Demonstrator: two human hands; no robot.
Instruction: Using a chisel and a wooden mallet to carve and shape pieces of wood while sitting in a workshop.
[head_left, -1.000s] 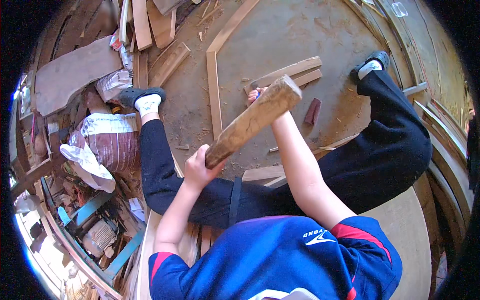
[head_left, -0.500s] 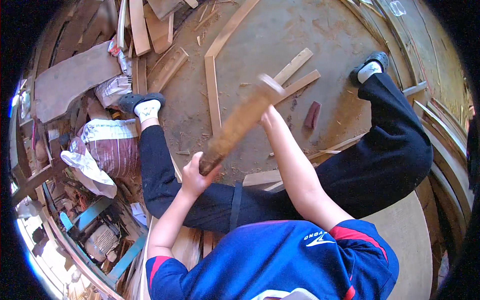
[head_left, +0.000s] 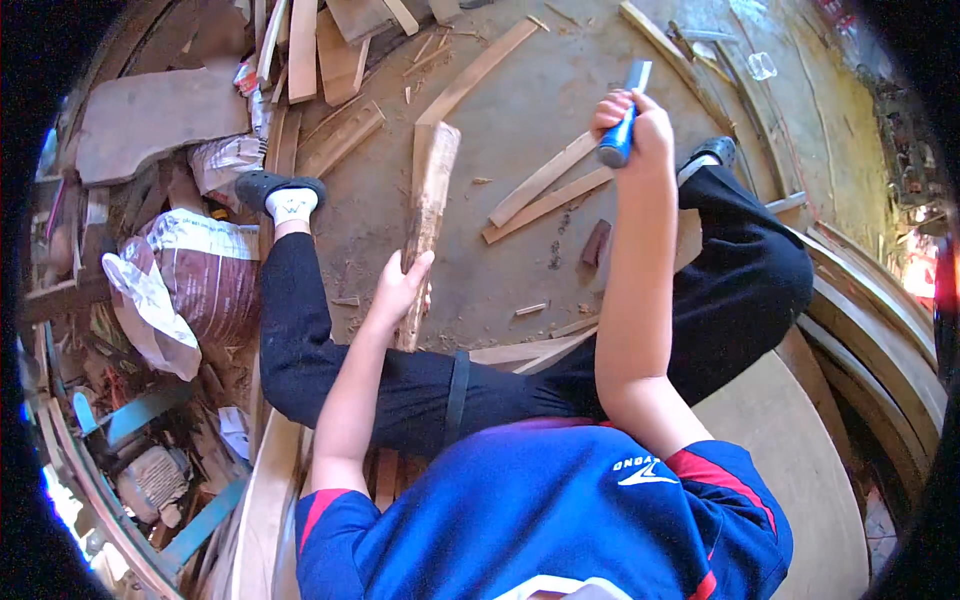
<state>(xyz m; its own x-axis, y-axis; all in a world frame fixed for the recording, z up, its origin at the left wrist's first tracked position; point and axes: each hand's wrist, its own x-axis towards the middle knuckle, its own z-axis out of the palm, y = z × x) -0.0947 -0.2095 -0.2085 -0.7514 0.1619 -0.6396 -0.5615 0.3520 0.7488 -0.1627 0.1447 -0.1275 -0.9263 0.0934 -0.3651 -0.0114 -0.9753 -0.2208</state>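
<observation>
My left hand (head_left: 398, 285) is closed round the lower end of a rough, brown-barked piece of wood (head_left: 432, 190). It stands nearly upright in the view, its paler, broader end pointing away from me. My right hand (head_left: 640, 125) is raised at the right, fingers wrapped round a blue-handled chisel (head_left: 618, 145). Its short metal blade points away from me and the dark handle end faces back. The chisel and the wood are well apart. Below them, two pale wooden strips (head_left: 545, 180) lie on the floor, near a small dark reddish block (head_left: 596, 242).
Long wooden strips (head_left: 480, 70) and boards (head_left: 340, 50) lie on the concrete floor at the far left. A reddish-white sack (head_left: 205, 280) and a motor (head_left: 155, 485) are at my left. Curved timbers (head_left: 870, 320) line the right side. My spread legs frame the floor.
My right hand has moved from the wood's far end up to the right, and the chisel now shows in it. The wood has swung more upright in my left hand.
</observation>
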